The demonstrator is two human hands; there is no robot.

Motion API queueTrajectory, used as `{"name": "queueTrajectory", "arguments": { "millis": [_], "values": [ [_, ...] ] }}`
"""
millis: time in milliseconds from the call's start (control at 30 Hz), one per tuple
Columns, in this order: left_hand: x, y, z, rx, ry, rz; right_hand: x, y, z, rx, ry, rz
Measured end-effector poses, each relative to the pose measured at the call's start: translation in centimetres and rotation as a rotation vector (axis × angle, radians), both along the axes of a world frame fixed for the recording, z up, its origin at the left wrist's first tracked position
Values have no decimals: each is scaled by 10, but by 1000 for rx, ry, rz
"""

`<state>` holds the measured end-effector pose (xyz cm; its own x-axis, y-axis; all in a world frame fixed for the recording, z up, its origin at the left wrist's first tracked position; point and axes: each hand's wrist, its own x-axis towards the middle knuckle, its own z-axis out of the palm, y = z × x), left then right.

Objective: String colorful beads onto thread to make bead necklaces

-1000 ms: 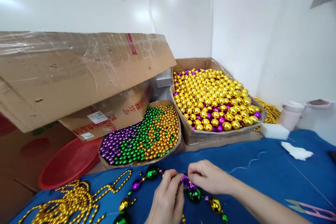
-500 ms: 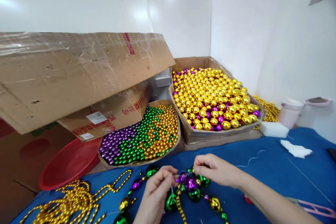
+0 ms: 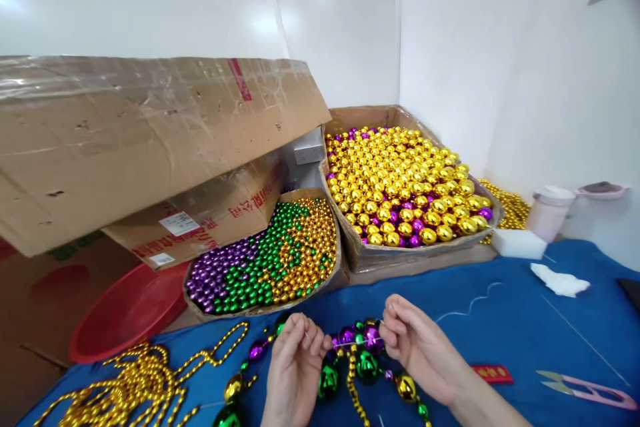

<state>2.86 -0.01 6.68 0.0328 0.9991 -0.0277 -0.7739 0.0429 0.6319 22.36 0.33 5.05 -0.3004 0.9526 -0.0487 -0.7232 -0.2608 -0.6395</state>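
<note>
From my end on the head cam, I've got the left hand (image 3: 295,367) and right hand (image 3: 420,350) curled in, fingertips pinching a thin clear thread (image 3: 345,345) across the gap between them. The shiny purple, green and gold bead garland (image 3: 367,365) is by both hands, in from the back edge of the blue cloth-covered worktop (image 3: 520,340), with tangled gold bead strands (image 3: 133,387) near its left edge and pink-handled metal scissors (image 3: 570,385) toward its right.
</note>
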Motion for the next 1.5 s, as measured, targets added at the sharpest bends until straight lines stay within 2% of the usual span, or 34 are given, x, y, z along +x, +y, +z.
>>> {"name": "queueTrajectory", "arguments": {
  "millis": [167, 267, 333, 400, 567, 700, 800, 900, 1033, 1200, 1400, 1500],
  "values": [
    [-9, -6, -27, -106, 127, 5, 0, -5, -22, 12, -190, 24],
    [-10, -10, -38, -155, 199, -18, 3, -7, -29, 96, -362, 39],
    [-7, -11, -34, -151, 274, -39, 12, -6, -23, 202, -513, 39],
    [-5, -10, -23, -127, 361, -56, 24, -1, -12, 328, -692, 24],
    [0, -3, 5, -48, 603, -119, 39, 13, 26, 831, -1170, -57],
    [4, -1, 15, 41, 857, -208, 19, 28, 44, 1147, -1274, -55],
    [9, -2, 17, 122, 973, -256, -4, 45, 46, 1259, -1308, -55],
    [10, -2, 15, 101, 933, -187, -18, 54, 41, 1235, -1338, -95],
    [6, 0, 8, 15, 803, -141, -14, 38, 34, 1035, -1325, -179],
    [6, 0, 5, 9, 747, -159, -14, 10, 21, 861, -1230, -49],
    [9, -1, 5, -8, 732, -138, -24, 10, 3, 690, -1125, 3],
    [9, -2, 5, 2, 769, -148, -26, 6, -4, 647, -1093, 77]
  ]
}}
